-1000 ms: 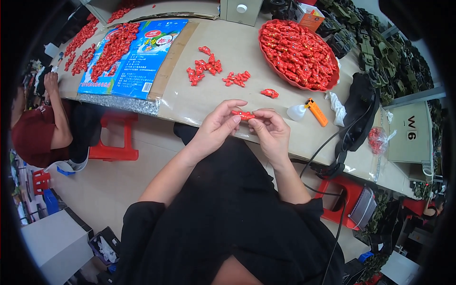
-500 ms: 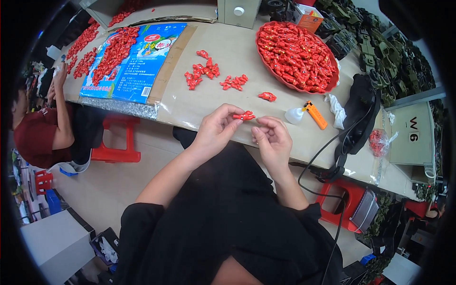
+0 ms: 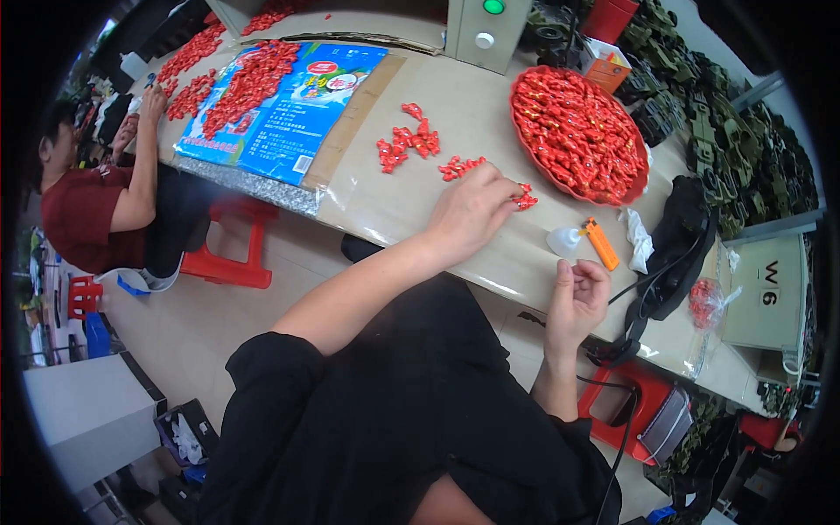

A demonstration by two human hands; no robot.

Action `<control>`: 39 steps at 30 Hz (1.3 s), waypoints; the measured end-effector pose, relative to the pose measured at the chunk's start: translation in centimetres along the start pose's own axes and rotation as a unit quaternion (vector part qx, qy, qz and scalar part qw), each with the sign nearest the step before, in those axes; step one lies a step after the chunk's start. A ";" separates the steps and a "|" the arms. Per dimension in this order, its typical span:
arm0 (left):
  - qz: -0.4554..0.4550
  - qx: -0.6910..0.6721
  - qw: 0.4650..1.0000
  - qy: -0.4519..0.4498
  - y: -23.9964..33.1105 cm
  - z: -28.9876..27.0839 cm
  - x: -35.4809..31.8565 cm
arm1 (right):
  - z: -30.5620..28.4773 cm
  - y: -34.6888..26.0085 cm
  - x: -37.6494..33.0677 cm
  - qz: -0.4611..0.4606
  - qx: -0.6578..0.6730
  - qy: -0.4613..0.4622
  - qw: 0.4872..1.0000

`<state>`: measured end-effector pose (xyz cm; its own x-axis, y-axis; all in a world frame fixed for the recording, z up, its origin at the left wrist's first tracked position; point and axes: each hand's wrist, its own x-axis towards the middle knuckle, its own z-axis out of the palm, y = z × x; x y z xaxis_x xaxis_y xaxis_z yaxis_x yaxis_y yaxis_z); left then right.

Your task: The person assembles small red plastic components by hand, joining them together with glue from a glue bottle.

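My left hand [image 3: 472,217] reaches across the table with its fingertips pinched down at a small shiny red figurine [image 3: 525,198]. The fingers partly cover the figurine, so I cannot see whether one or two lie there. My right hand [image 3: 579,297] hovers at the table's front edge, loosely curled, thumb apart, with nothing in it. Just beyond it are a small white squeeze bottle [image 3: 564,241] and an orange tool [image 3: 602,245]. Left of my left hand lie two loose groups of red figurines [image 3: 409,140]. A round red tray [image 3: 518,131] heaped with more stands behind.
A blue printed cardboard sheet [image 3: 306,114] holds a pile of red figurines at the left. Another person [image 3: 96,201] works at the table's far left. A black bag [image 3: 674,254] with a cable, crumpled white tissue [image 3: 637,241] and a bagged red bundle [image 3: 703,302] lie at the right.
My left hand has carried a red figurine away to the right, to the spot of the single figurine on the table. My right hand has drawn apart to the right. The view has shifted.
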<state>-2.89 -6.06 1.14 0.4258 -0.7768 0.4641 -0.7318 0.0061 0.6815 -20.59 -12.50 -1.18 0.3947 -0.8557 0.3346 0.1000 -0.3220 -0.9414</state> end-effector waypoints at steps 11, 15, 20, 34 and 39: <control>-0.149 0.219 0.957 0.117 -5.8 -7.3 -2.7 | 1.5 0.6 2.7 -0.031 -0.148 -0.027 0.988; -0.124 0.268 0.949 0.113 -5.9 -7.4 -2.9 | 1.8 -0.2 2.9 0.008 -0.182 -0.058 0.981; -0.165 0.027 0.976 0.141 -4.1 -7.8 -4.1 | 1.6 -0.8 2.4 0.043 0.025 -0.047 0.998; -0.225 -0.617 0.752 -0.054 1.2 -4.2 -5.1 | 7.8 -2.4 1.2 0.211 0.495 -0.207 0.817; -0.246 -0.599 0.762 -0.022 -0.3 -3.9 -5.2 | 7.2 -1.8 1.8 0.211 0.494 -0.180 0.824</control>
<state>-2.78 0.45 0.75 0.4551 -0.8903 -0.0166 0.5323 0.2570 0.8066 -13.45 -10.50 0.85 0.8122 -0.5744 0.1018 0.5092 0.6128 -0.6044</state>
